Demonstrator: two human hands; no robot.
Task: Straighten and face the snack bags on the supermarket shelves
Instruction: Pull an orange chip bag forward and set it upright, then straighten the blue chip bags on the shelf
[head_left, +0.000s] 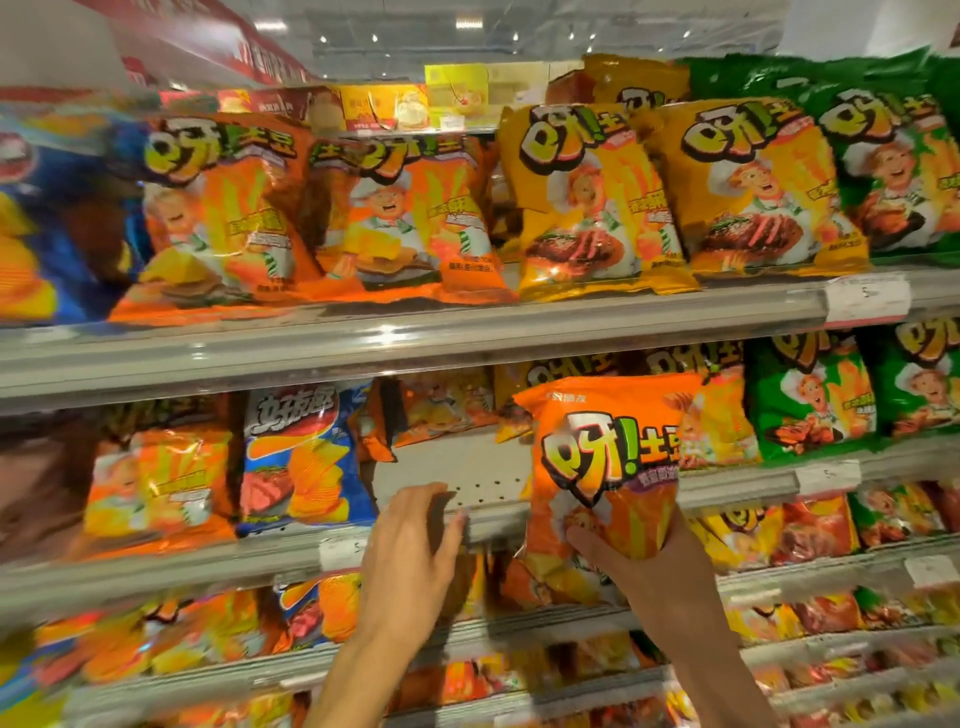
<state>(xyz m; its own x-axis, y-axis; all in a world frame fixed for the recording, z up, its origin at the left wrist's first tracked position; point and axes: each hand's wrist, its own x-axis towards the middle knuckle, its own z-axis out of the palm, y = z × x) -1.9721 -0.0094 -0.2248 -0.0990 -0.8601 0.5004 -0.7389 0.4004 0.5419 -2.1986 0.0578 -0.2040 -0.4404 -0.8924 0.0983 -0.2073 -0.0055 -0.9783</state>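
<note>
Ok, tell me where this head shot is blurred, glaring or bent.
Head view: motion blur smears the blue bags at far left and the lower shelves; the orange bag gripped by the right hand is fairly sharp, as is the left hand. Glare spots sit on the shelf rail and on the glossy bags. Wide-angle distortion bows the shelf lines. Lighting is even overhead store light.

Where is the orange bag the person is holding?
In the head view, right of centre: the right hand grips the orange bag upright before the second shelf, beside the bare gap where the left hand rests.
</note>
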